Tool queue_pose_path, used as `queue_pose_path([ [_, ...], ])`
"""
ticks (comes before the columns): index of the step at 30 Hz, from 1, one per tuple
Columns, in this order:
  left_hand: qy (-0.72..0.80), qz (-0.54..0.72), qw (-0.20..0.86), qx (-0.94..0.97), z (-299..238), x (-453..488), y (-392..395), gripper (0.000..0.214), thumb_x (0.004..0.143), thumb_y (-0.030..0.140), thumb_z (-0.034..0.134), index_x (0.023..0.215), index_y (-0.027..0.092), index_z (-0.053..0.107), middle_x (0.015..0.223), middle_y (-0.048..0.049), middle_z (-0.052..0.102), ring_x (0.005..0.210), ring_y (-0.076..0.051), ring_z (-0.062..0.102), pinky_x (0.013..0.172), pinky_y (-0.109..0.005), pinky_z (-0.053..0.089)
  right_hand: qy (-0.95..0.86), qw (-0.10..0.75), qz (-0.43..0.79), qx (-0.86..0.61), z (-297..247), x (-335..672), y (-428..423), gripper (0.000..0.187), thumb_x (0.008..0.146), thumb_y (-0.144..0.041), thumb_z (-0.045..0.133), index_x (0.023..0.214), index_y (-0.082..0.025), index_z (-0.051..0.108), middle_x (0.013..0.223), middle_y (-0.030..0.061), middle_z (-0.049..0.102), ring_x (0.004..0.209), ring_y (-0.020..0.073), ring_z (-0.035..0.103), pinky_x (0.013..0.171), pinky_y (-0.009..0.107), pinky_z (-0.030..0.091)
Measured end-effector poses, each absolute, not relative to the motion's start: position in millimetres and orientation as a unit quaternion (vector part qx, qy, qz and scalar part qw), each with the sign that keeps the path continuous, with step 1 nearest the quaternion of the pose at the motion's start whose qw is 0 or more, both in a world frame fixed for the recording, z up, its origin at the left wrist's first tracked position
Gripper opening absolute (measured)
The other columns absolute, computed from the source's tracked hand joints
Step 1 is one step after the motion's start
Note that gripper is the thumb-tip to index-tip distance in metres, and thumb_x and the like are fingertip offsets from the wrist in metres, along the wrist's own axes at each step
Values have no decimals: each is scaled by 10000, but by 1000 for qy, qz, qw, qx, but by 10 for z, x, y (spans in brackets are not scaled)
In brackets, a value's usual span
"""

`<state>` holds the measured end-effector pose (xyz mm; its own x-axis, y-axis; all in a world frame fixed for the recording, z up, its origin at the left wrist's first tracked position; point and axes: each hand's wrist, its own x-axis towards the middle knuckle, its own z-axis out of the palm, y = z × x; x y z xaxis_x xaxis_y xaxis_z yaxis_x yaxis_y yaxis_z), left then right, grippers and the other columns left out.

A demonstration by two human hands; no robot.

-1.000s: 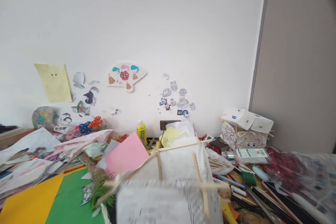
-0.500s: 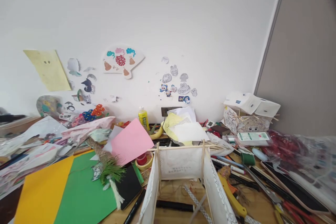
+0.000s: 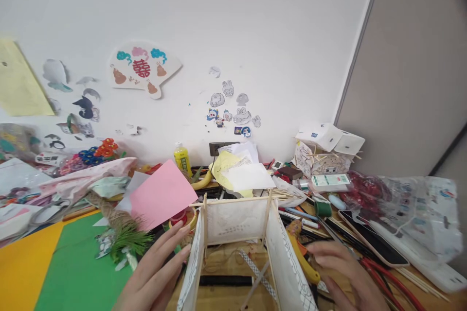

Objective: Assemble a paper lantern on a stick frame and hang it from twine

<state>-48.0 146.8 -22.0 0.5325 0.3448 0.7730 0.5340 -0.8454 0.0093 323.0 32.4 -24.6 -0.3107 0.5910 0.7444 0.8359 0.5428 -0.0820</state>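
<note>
A frame of thin wooden sticks with white paper sides (image 3: 233, 221) stands in front of me, open at the top. My left hand (image 3: 155, 269) is just left of it, fingers stretched out and slightly apart, holding nothing. On the other side, my right hand (image 3: 345, 269) is half open beside the yellow-handled tool (image 3: 304, 260), with its fingers apart; whether it touches the tool I cannot tell. Inside the frame a black pen or marker (image 3: 226, 280) and a checkered strip (image 3: 257, 272) lie on the wooden table.
Left lie green (image 3: 83, 262) and orange card (image 3: 29, 257) and a pink sheet (image 3: 164, 197). Behind stand a yellow bottle (image 3: 182, 159) and crumpled papers (image 3: 241, 175). A phone (image 3: 375, 240), plastic bags (image 3: 419, 209) and a small white paper model (image 3: 321, 148) are at right.
Both hands have come into view from below, one on each side of the paper-sided frame. The view has shifted, so the scene sits further left.
</note>
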Motion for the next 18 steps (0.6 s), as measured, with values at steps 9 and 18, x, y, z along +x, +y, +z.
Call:
queue_pose_path([
  [9, -162, -325, 80, -928, 185, -162, 1419, 323, 897, 109, 363, 994, 280, 620, 1152, -16, 693, 1250, -163, 503, 1087, -350, 357, -877, 317, -120, -339, 188, 3100, 652, 379, 795, -27, 462, 1067, -255, 596, 1006, 51, 662, 959, 147, 610, 853, 272, 504],
  [18, -169, -347, 95, -917, 184, -297, 1402, 287, 820, 7, 487, 994, 211, 588, 1042, -61, 686, 1131, -162, 572, 1015, -328, 457, -869, 320, -160, -342, 154, 3149, 668, 222, 843, -75, 459, 922, -244, 580, 992, 39, 707, 898, 148, 648, 851, 268, 509],
])
